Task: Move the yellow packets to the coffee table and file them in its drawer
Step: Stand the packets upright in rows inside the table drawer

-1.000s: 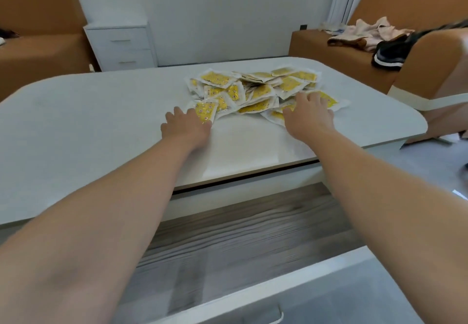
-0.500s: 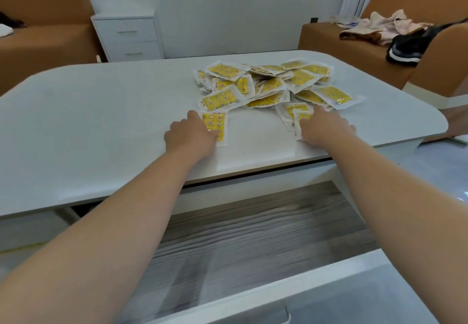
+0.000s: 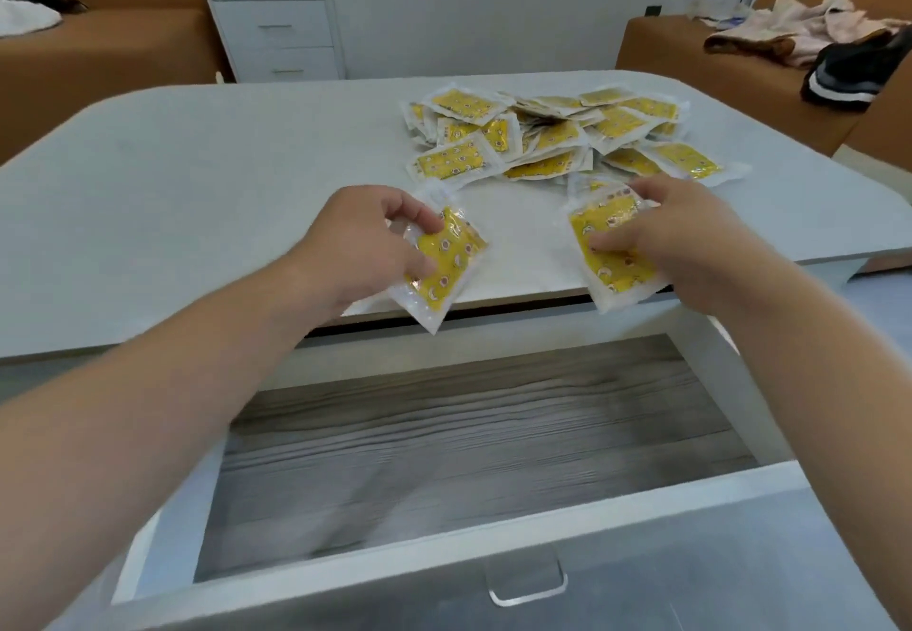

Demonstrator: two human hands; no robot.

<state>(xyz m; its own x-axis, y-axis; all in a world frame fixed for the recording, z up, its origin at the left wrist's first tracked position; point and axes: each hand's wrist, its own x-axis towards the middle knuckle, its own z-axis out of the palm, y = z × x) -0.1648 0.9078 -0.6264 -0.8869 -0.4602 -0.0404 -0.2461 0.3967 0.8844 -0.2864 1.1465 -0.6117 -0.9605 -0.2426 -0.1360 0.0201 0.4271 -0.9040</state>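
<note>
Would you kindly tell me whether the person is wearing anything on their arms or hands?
Nothing shows: the left hand and right hand are bare, without gloves, rings or a watch, and both forearms are uncovered, with no sleeve in view.

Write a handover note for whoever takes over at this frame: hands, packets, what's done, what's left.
Left hand: grips one yellow packet above the near edge of the coffee table.
Right hand: pinches another packet, possibly a second behind it, at the same edge.
Pile: many packets heaped farther back on the tabletop.
Drawer: pulled open below the hands; no packet visible inside.
Done: packets on table, drawer open.
Left: drop in the held packets, then file the pile.
</note>
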